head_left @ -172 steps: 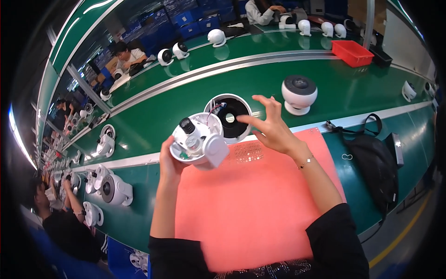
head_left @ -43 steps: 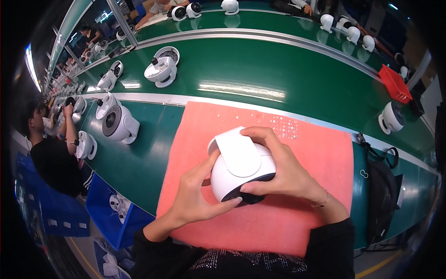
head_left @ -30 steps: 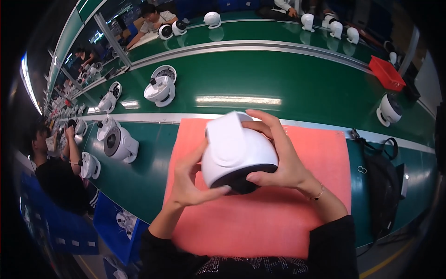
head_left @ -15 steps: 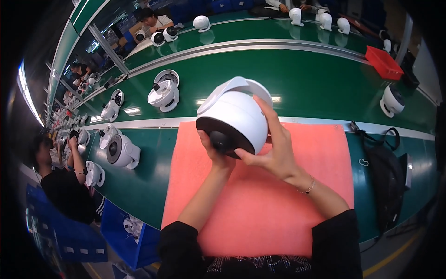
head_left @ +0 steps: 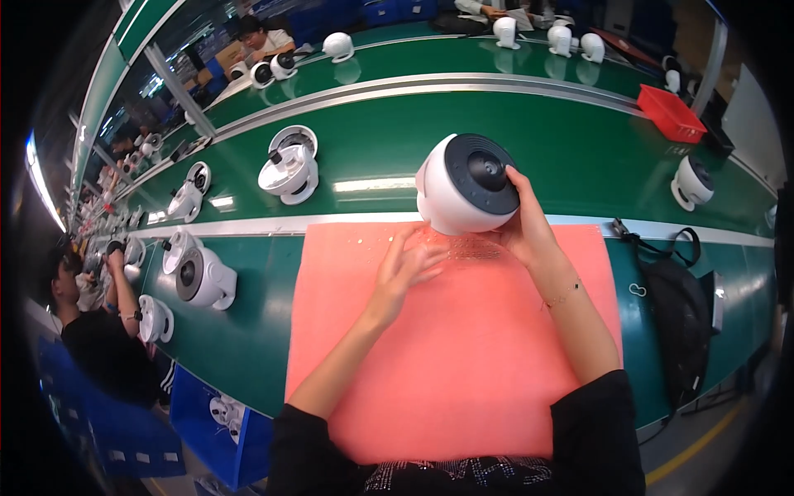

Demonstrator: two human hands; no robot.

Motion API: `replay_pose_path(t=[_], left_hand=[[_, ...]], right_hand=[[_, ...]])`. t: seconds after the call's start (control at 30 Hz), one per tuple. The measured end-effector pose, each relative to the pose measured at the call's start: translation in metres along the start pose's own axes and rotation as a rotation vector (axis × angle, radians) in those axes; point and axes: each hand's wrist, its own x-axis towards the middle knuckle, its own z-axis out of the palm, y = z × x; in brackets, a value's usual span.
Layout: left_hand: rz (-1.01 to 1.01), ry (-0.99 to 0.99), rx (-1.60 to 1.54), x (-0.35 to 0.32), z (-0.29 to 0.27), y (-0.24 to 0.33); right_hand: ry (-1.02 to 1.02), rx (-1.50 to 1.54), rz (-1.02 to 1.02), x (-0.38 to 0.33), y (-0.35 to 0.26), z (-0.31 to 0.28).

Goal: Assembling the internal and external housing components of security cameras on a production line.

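My right hand (head_left: 530, 233) holds a white dome camera (head_left: 451, 194) from its right side, fingers wrapped round the housing. The camera is lifted above the far edge of the pink mat (head_left: 447, 355). Its black face with a round lens in the middle points up and to the right. My left hand (head_left: 404, 271) is off the camera, just below and to its left, slightly blurred with its fingers apart and nothing in them. Small glinting specks show on the mat beneath the camera.
Left of the mat stands another dome camera (head_left: 205, 277); an opened one (head_left: 289, 169) sits on the green belt. At the right are a black bag (head_left: 674, 318), a red bin (head_left: 672, 114) and another camera (head_left: 693, 182). A co-worker (head_left: 107, 339) works at far left beside a blue bin (head_left: 186, 413).
The camera has turned from facing down and left to facing up and right, and moved slightly right. My left hand has let go of it; the right still holds it.
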Motion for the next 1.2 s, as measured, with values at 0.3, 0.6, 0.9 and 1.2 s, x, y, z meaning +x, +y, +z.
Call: replay_pose_path(t=[0.3,0.6,0.9,1.2], left_hand=[[0.126,-0.008,0.550,-0.013,-0.029,-0.034],[-0.099,0.285,-0.323,0.034,-0.103,-0.011],[0.272,0.769,-0.637,0.110,-0.202,-0.008],[0.207,0.612,-0.658,0.075,-0.207,0.006]], right_hand=[[0.167,0.178,-0.199,0.037,-0.008,-0.058],[0.022,-0.391,-0.198,0.017,0.068,0.013],[-0.310,-1.426,-0.867,-0.013,0.095,0.047],[-0.326,-1.365,-0.799,-0.013,0.094,0.048]])
